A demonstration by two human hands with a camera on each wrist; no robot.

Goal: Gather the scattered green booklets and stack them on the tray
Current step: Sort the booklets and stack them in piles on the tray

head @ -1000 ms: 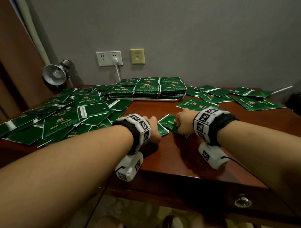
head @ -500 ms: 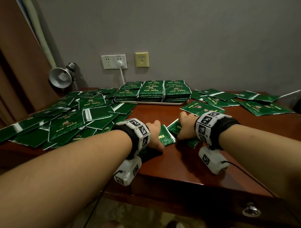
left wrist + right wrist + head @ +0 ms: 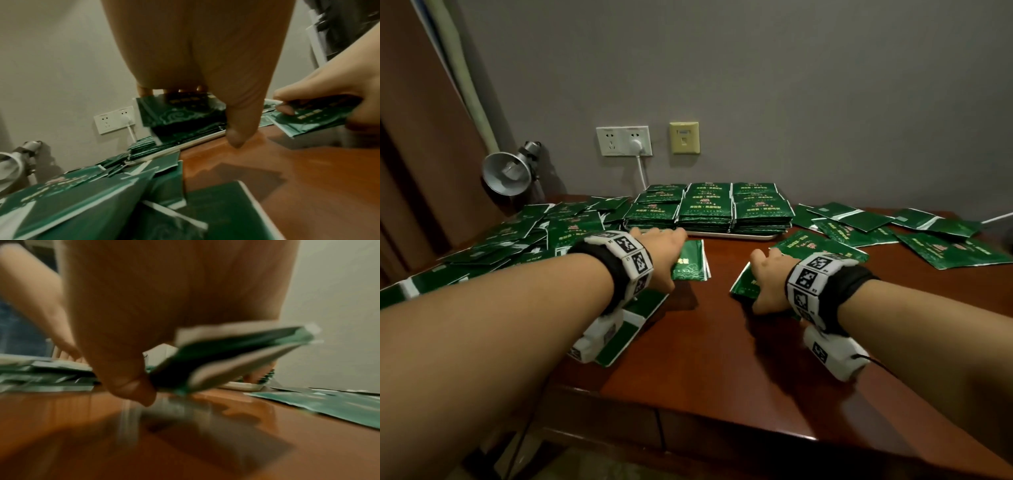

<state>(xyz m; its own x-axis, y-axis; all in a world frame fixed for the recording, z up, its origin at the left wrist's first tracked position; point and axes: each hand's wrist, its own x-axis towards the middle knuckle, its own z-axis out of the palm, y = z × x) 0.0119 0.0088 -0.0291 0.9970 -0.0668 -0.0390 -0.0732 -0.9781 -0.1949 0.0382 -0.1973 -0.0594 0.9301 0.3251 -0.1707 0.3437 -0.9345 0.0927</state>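
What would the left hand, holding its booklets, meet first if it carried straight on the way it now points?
Probably the left-hand stack of booklets on the tray. The left hand points at the tray's near left corner, with only bare table between; depth is uncertain.

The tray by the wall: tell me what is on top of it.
Three side-by-side stacks of green booklets cover the tray. Only its pale front rim shows; its floor is hidden under them. The left hand holds another booklet just before it.
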